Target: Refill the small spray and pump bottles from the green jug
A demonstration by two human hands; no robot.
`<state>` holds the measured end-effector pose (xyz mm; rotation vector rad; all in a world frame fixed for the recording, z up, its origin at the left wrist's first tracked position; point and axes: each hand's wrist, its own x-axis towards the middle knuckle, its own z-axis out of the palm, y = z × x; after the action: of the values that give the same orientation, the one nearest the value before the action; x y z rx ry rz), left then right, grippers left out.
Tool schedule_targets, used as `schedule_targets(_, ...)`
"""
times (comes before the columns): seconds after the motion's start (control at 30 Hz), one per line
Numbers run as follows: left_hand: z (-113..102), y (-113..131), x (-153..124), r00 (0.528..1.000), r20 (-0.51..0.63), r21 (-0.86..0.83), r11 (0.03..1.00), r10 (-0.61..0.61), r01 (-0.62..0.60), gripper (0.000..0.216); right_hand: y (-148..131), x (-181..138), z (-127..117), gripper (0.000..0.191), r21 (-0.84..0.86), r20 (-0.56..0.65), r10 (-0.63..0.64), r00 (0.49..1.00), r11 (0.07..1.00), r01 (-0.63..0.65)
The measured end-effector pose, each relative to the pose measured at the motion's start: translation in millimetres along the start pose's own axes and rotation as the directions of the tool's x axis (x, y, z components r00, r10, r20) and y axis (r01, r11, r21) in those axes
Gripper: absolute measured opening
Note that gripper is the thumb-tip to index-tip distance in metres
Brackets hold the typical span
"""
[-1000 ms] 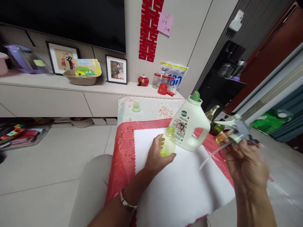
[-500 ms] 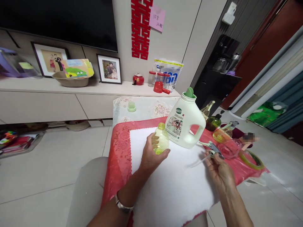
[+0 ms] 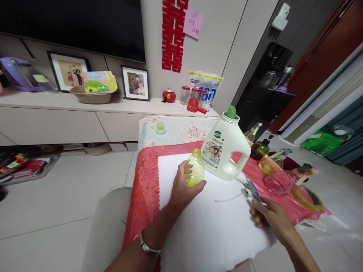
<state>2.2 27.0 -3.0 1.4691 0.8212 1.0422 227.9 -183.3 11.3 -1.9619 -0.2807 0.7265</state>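
Note:
My left hand (image 3: 185,185) is wrapped round a clear yellow bottle (image 3: 197,170) with an uncapped neck, held upright over the white cloth (image 3: 210,226). A grey and pale green spray head (image 3: 251,190) lies near the cloth's right edge, its thin tube pointing left. Just beside it is my right hand (image 3: 266,215), slightly blurred, fingers loosely bent and apart, with nothing visible in them. Behind the yellow bottle stands a large pale green detergent jug (image 3: 225,147), its mouth uncapped and showing a green spout. A pale green cap (image 3: 160,128) sits on the flowered tablecloth at the back.
Along the right side of the red cover (image 3: 146,170) stand several pump and spray bottles, including a pink one (image 3: 279,183) and a dark green one (image 3: 258,150). A roll of yellow tape (image 3: 310,202) lies near the right edge. Behind is a low cabinet (image 3: 119,126).
My right hand has let go of the spray head, which now rests on the cloth, and has drawn back to the right. My left hand still holds the yellow bottle.

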Motion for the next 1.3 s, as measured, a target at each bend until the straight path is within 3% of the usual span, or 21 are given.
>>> schedule_targets(0.13, 0, -1, 0, 1.0, -0.031, 0.013, 1.0, -0.003, 0.004, 0.084, -7, -7, -13, 0.062, -0.264, -0.018, -0.113, 0.993, 0.959, 0.105)
schedule_targets(0.23, 0, 2, 0, 0.999, -0.042, 0.043, 0.999, 0.005, -0.003, 0.082, -24, -9, -8, 0.067, -0.452, -0.024, -0.365, 0.931, 0.835, 0.315)
schedule_targets(0.3, -1, 5, 0, 0.998, -0.066, 0.087, 0.996, 0.019, -0.013, 0.08, -42, -7, 1, 0.071, -0.496, -0.048, -0.495, 0.867, 0.766, 0.41)
schedule_targets(0.37, -2, 7, 1, 0.995, -0.09, 0.138, 0.99, 0.033, -0.02, 0.079, -61, 0, 12, 0.074, -0.414, -0.092, -0.541, 0.836, 0.784, 0.462)
schedule_targets(0.5, -4, 7, 3, 0.996, -0.077, 0.151, 0.988, 0.052, -0.04, 0.078, -92, 24, 33, 0.078, -0.178, -0.069, -0.556, 0.828, 0.824, 0.538)
schedule_targets(0.67, -6, 2, 7, 0.993, -0.082, 0.127, 0.99, 0.08, -0.069, 0.076, -110, 48, 56, 0.063, 0.005, 0.004, -0.543, 0.84, 0.84, 0.542)
schedule_targets(0.93, -4, -8, 11, 0.987, -0.125, 0.178, 0.981, 0.104, -0.081, 0.077, -126, 60, 85, 0.043, 0.22, -0.095, -0.504, 0.859, 0.831, 0.511)
schedule_targets(1.1, -2, -10, 12, 0.985, -0.127, 0.198, 0.976, 0.119, -0.093, 0.075, -138, 45, 81, 0.041, 0.232, -0.177, -0.486, 0.856, 0.824, 0.516)
schedule_targets(1.3, -3, -9, 11, 0.984, -0.127, 0.205, 0.974, 0.122, -0.094, 0.075, -156, 7, 48, 0.044, 0.154, -0.178, -0.46, 0.87, 0.86, 0.486)
